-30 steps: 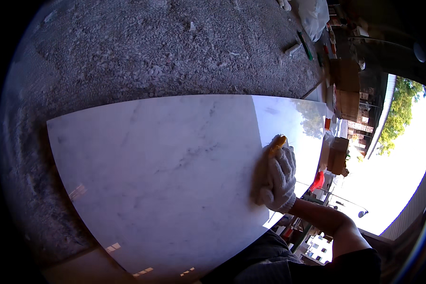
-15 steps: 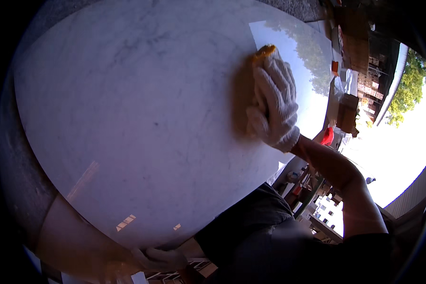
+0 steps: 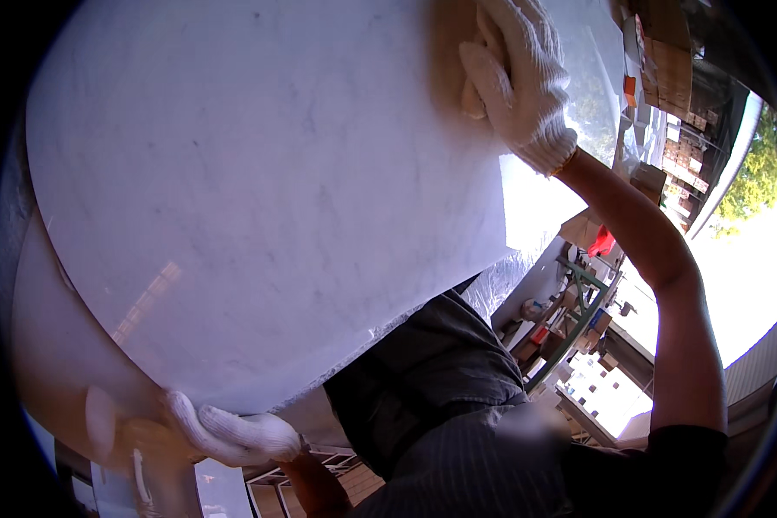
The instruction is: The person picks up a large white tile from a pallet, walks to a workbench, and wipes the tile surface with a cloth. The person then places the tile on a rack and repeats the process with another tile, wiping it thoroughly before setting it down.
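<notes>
A large white slab [image 3: 276, 173] with faint grey veins, like marble, fills most of the view. My right hand [image 3: 527, 82], in a white knitted glove, lies over its far right part, pressing a yellowish-tan pad [image 3: 472, 99] against the polished face. Only a sliver of that pad shows; the fingertips are cut off by the upper edge of the picture. At the slab's near left edge is my left hand [image 3: 233, 436], also gloved in white, its fingers closed along the rim. What its fingers touch underneath is hidden.
Below the slab's left edge lies another glossy pale surface [image 3: 69, 345] with reflections. Clear plastic film [image 3: 501, 281] hangs by the near right edge. Cardboard boxes [image 3: 669, 69], a red item [image 3: 602, 242] and a green metal frame [image 3: 570, 332] stand to the right, beside a bright opening.
My view has shifted, and the slab's near edge sits higher in the picture. The right hand has moved up out toward the top edge. The left hand has come into fuller view at the rim.
</notes>
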`<state>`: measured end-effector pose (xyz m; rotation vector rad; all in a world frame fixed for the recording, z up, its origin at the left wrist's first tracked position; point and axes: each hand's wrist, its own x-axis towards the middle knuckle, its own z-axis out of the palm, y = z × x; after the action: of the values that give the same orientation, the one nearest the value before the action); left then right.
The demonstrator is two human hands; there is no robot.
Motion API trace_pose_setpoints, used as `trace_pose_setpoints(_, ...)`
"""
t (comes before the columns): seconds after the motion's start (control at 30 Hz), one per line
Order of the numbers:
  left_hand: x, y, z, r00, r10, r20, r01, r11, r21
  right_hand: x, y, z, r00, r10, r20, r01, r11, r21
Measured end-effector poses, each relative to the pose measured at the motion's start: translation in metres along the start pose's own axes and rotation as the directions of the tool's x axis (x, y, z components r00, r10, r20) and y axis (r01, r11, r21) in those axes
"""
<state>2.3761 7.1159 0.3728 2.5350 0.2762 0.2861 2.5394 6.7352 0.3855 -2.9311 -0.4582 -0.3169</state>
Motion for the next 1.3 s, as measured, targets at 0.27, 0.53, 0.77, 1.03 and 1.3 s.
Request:
trace_pose_setpoints(0.27, 0.009, 0.015, 0.001, 0.985, -0.169, -0.032, 0.159, 0.967, -0.199, -0.002, -0.006, -0.004, 0.996, -0.053, -0.066, 0.055, 0.998, 0.035)
trace_pose_setpoints(0.53, -0.021, 0.027, -0.006, 0.995, -0.082, -0.053, 0.076, 0.99, -0.115, -0.07, -0.126, 0.006, 1.0, 0.016, 0.018, -0.018, 0.987, 0.16)
trace_pose_setpoints(0.77, -0.02, 0.021, 0.003, 0.999, 0.01, -0.053, -0.01, 1.0, 0.017, -0.098, -0.178, -0.016, 0.994, -0.027, 0.108, -0.006, 0.955, 0.296)
trace_pose_setpoints(1.03, -0.018, 0.014, 0.001, 0.975, 0.142, -0.172, -0.12, 0.984, 0.133, -0.253, 0.056, -0.059, 0.824, 0.557, -0.107, -0.563, 0.826, -0.037)
trace_pose_setpoints(1.3, -0.014, 0.008, 0.01, 0.947, 0.23, -0.224, -0.175, 0.954, 0.242, -0.328, 0.151, -0.05, 0.597, 0.748, -0.291, -0.802, 0.566, -0.19)
